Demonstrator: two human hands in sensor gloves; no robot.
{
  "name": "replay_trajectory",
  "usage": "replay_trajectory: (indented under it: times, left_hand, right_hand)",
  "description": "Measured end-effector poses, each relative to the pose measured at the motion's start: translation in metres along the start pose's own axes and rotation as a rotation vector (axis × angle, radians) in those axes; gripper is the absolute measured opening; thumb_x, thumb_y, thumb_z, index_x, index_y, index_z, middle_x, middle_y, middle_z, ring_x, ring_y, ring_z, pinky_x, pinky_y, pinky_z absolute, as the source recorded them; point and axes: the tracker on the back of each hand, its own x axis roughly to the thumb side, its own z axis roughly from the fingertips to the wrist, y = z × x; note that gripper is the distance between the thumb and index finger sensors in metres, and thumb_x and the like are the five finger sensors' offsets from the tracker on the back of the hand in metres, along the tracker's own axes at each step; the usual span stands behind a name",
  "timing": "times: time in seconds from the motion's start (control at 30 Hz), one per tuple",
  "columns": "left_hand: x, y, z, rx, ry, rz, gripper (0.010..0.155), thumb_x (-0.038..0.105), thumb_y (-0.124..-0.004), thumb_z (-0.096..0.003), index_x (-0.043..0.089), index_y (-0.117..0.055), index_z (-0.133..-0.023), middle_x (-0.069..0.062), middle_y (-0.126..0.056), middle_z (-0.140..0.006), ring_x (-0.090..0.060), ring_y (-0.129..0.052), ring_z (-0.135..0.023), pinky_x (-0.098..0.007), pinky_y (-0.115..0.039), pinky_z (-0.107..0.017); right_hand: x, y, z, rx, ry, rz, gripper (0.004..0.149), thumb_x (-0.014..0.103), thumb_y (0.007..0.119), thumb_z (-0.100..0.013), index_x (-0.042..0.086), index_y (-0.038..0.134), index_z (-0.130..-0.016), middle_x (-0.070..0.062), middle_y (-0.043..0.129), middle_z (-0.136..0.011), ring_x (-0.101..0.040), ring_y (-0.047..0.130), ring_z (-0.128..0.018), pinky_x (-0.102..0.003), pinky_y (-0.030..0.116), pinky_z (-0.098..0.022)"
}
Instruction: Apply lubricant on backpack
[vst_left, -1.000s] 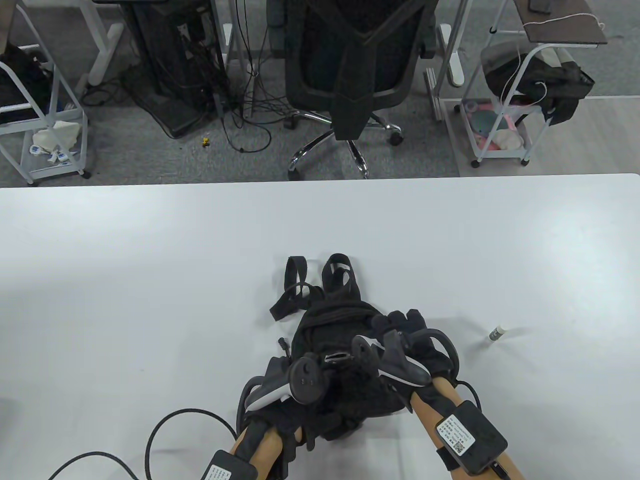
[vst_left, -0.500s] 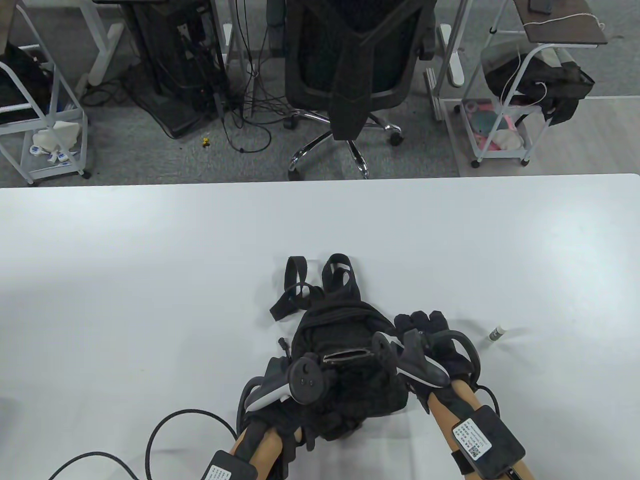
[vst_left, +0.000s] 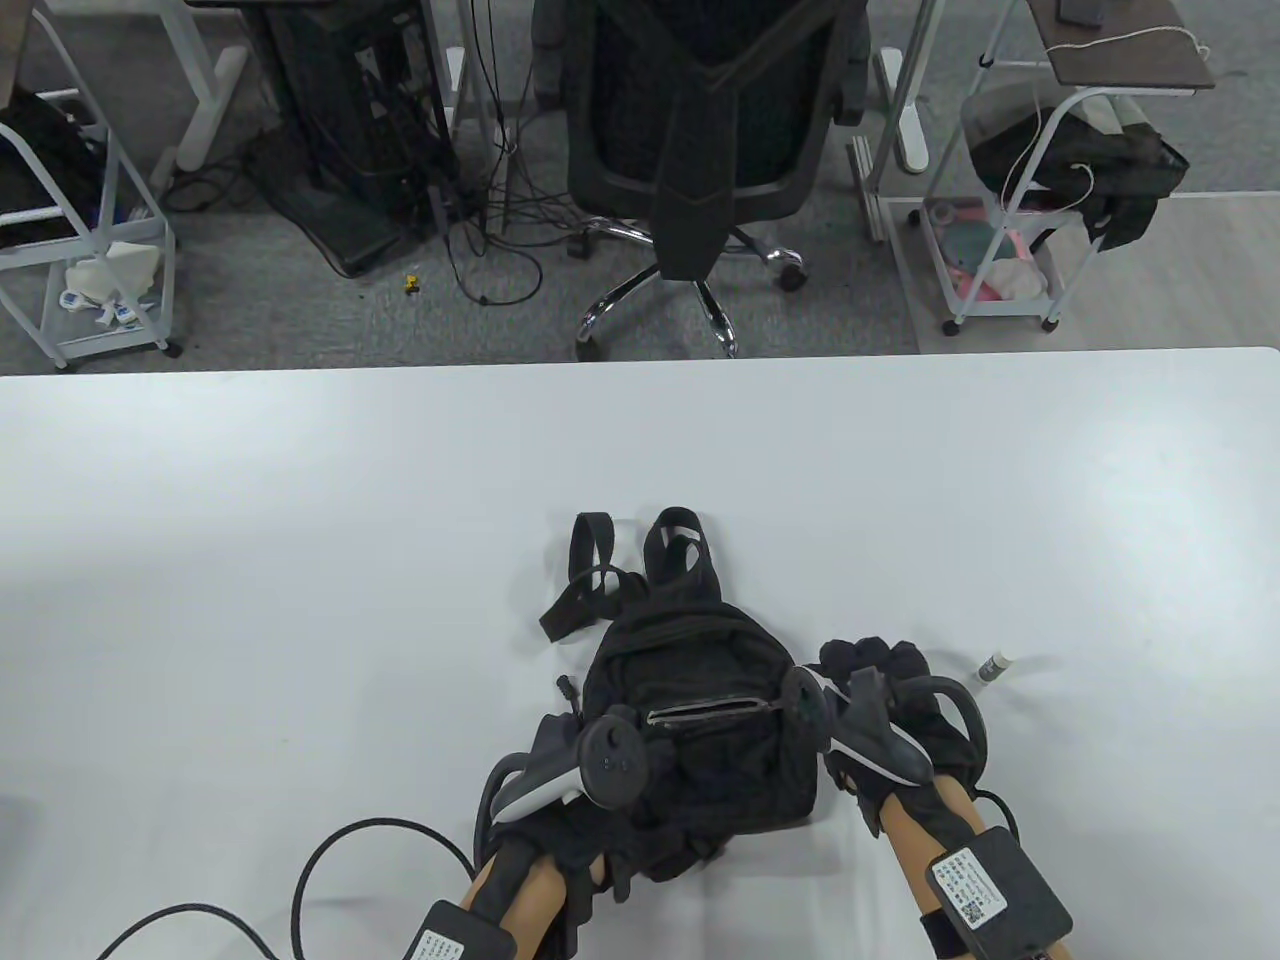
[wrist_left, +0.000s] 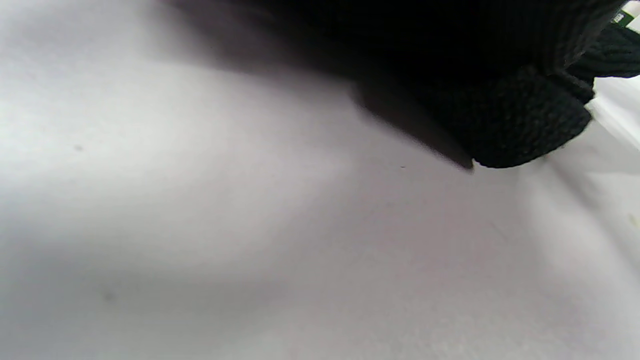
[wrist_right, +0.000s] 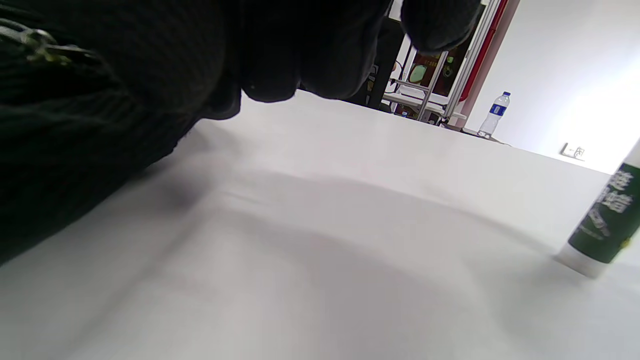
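A small black backpack (vst_left: 690, 690) lies flat on the white table (vst_left: 300, 560), straps pointing away from me. Its front pocket zipper (vst_left: 712, 711) shows as a thin closed silver line. My left hand (vst_left: 615, 775) rests on the bag's near left corner, its fingers hidden under the tracker. My right hand (vst_left: 872, 662) is beside the bag's right edge, fingers bent, holding nothing that I can see. The lubricant stick (vst_left: 993, 665), white with a green label, stands just right of it and shows in the right wrist view (wrist_right: 607, 225). The bag (wrist_right: 75, 130) fills that view's left side.
A black cable (vst_left: 330, 870) loops on the table at the near left. Beyond the far table edge stand an office chair (vst_left: 700, 140) and wire carts (vst_left: 1020, 200). The table is bare to the left and beyond the bag.
My right hand has slid right across the front pocket and off the bag towards the stick. The gaping pocket opening has drawn into a closed line. My left hand has stayed put.
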Motion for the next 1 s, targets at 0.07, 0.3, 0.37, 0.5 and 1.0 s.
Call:
replay_trajectory:
  times: [0.07, 0.3, 0.37, 0.5, 1.0]
  left_hand:
    - [0.0, 0.001, 0.0, -0.016, -0.005, -0.016, 0.085, 0.068, -0.069, -0.0494, 0.035, -0.026, -0.114, -0.013, 0.0, -0.115, -0.066, -0.008, -0.095, -0.076, -0.022, -0.069]
    - [-0.004, 0.006, 0.004, 0.008, -0.06, 0.034, 0.084, 0.067, -0.07, -0.0496, 0.033, -0.033, -0.117, -0.017, -0.004, -0.116, -0.068, -0.013, -0.096, -0.077, -0.027, -0.069]
    - [-0.005, 0.009, 0.009, 0.005, -0.097, 0.084, 0.082, 0.066, -0.07, -0.0502, 0.032, -0.037, -0.117, -0.02, -0.005, -0.116, -0.071, -0.015, -0.096, -0.079, -0.03, -0.068]
    - [-0.005, 0.021, 0.026, 0.067, -0.139, 0.125, 0.08, 0.065, -0.07, -0.0506, 0.031, -0.04, -0.117, -0.024, -0.011, -0.117, -0.071, -0.02, -0.097, -0.079, -0.033, -0.068]
    - [-0.021, 0.053, 0.061, 0.539, -0.519, 0.346, 0.085, 0.061, -0.073, -0.0487, 0.021, -0.039, -0.116, -0.028, -0.028, -0.116, -0.063, -0.046, -0.101, -0.073, -0.047, -0.071]
  right_hand:
    - [-0.001, -0.004, 0.002, -0.009, -0.002, -0.006, 0.043, 0.045, 0.084, -0.045, 0.046, 0.08, -0.088, 0.012, 0.072, -0.101, -0.019, 0.079, -0.095, -0.054, 0.059, -0.075]
    - [-0.011, -0.031, 0.014, -0.075, -0.014, -0.095, 0.047, 0.047, 0.084, -0.044, 0.045, 0.078, -0.091, 0.011, 0.07, -0.103, -0.02, 0.078, -0.097, -0.054, 0.06, -0.075]
    - [-0.013, -0.042, 0.018, -0.119, -0.029, -0.152, 0.047, 0.048, 0.085, -0.043, 0.045, 0.08, -0.09, 0.01, 0.072, -0.103, -0.02, 0.079, -0.097, -0.054, 0.061, -0.074]
    - [-0.016, -0.062, 0.027, -0.162, -0.06, -0.279, 0.048, 0.054, 0.082, -0.042, 0.044, 0.081, -0.088, 0.009, 0.071, -0.104, -0.022, 0.079, -0.098, -0.055, 0.061, -0.073]
    - [-0.043, -0.053, 0.066, -0.326, -0.152, -0.779, 0.057, 0.061, 0.08, -0.041, 0.043, 0.074, -0.095, 0.005, 0.069, -0.106, -0.025, 0.082, -0.096, -0.054, 0.066, -0.07]
